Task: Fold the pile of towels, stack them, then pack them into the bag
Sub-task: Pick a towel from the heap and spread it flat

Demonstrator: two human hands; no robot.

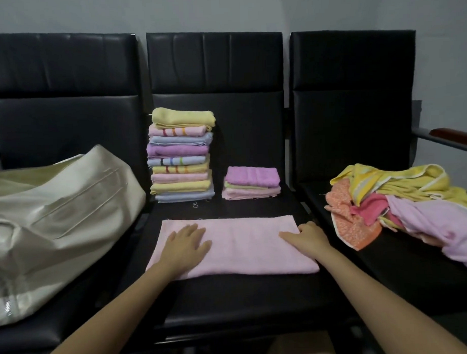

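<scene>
1. Nearest to us, both forearms reach out over the middle black padded leather seat (pixel 231 304), and our hands are down on the long pale pink terry towel (pixel 237 245) spread flat across the seat's front half. It looks folded lengthwise into a strip, not yet into a packet.
2. Biggest thing in play: the large cream fabric bag (pixel 56 217) slumped on the left seat, just beside the towel's left end. We cannot see inside it from here, but it looks unpacked, so we judge the packing step not yet begun.
3. Over on the right seat, the loose heap of unfolded towels (pixel 403 208), yellow, orange, hot pink and lilac, lies crumpled. That is the work left, several pieces by the look of it.
4. Behind our towel, against the seat back, stands the tall stack of folded pastel towels (pixel 181 154), yellow on top, roughly nine high, leaning a touch but standing.
5. Just to its right, apart from it, sits the short stack of folded towels (pixel 251 182) with a lilac one on top, only a few deep.
6. Our left hand (pixel 185 244) lies flat, fingers spread, pressing the towel near its left end, holding nothing.
7. Our right hand (pixel 306 236) rests at the right end, fingers bent over the cloth's edge; whether it truly pinches the edge we cannot tell.
8. Our read: folding well past halfway, stacking in step, bag waiting.
</scene>
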